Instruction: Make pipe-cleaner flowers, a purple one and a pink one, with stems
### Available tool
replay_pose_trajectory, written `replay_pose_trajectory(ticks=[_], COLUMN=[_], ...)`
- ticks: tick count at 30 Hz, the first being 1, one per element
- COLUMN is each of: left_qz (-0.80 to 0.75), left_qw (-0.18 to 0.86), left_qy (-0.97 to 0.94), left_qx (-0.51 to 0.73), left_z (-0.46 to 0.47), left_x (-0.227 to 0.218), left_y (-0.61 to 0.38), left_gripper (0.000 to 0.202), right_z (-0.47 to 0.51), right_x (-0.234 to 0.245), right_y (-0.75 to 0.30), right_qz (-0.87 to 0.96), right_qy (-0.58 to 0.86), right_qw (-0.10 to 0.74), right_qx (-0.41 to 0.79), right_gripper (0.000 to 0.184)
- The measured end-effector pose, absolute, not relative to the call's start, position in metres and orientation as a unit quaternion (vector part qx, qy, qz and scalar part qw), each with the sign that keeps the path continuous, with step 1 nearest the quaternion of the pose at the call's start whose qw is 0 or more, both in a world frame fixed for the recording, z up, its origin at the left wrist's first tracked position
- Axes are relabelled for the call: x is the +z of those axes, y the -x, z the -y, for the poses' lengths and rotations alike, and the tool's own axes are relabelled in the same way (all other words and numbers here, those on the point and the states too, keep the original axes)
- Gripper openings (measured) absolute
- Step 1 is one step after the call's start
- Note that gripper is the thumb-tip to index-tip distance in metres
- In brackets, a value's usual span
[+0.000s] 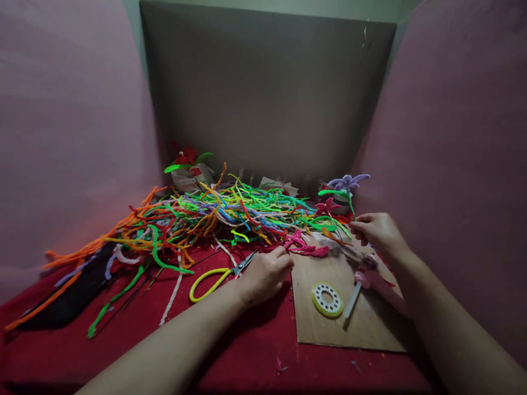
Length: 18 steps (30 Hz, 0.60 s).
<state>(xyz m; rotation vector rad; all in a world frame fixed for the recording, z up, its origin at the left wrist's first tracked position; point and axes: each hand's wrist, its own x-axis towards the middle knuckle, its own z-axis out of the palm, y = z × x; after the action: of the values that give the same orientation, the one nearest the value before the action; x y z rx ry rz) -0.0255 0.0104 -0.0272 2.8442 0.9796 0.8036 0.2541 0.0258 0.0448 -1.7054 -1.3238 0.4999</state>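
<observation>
- The left hand [267,271] has its fingers closed, pinching the near end of a twisted pink fuzzy pipe-cleaner piece [307,249]
- That pink piece lies across the far left corner of a flat brown cardboard sheet [349,329], which rests on the red cloth worktop [247,351]
- The right hand [376,230] sits at the sheet's far right edge with its fingers curled under; whether it grips anything cannot be told
- Judged from this, the hold goes best with a firm pinch right at the end, the piece kept flat on the sheet and its other end steadied so the twist cannot spring loose
- Near things, counted: one pair of yellow-handled metal scissors [214,277] just left of the left hand, one yellow-and-white plastic ring [327,299] and one pink-handled tool [364,280], both on the sheet
- Far things, counted: one tangled pile of multicoloured pipe cleaners [230,214], too many strands to count, and three pipe-cleaner flowers, a purple flower [348,181], a small pink flower [327,206] and a red flower [187,156]
</observation>
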Motion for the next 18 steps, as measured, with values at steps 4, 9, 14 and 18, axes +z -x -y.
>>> replay_pose_trajectory(ticks=[4, 9, 14, 18], left_qz=[-0.317, -0.321, -0.326, -0.332], left_qw=[-0.017, -0.028, -0.035, -0.039], left_qy=[-0.925, -0.931, -0.935, -0.935], left_qx=[0.206, 0.173, 0.134, 0.120], left_z=[-0.011, -0.012, -0.012, -0.009], left_x=[-0.028, -0.026, -0.021, -0.018], left_y=[0.026, 0.026, 0.025, 0.026], left_gripper=[0.019, 0.019, 0.019, 0.019], right_z=[-0.040, -0.055, -0.055, -0.041], right_x=[0.032, 0.021, 0.026, 0.036], right_y=[-0.268, -0.271, -0.266, -0.249], right_qz=[0.523, 0.512, 0.503, 0.528], right_qy=[0.728, 0.768, 0.797, 0.780], right_qw=[0.403, 0.336, 0.300, 0.325], right_qx=[0.187, 0.188, 0.149, 0.086], right_gripper=[0.019, 0.015, 0.012, 0.025])
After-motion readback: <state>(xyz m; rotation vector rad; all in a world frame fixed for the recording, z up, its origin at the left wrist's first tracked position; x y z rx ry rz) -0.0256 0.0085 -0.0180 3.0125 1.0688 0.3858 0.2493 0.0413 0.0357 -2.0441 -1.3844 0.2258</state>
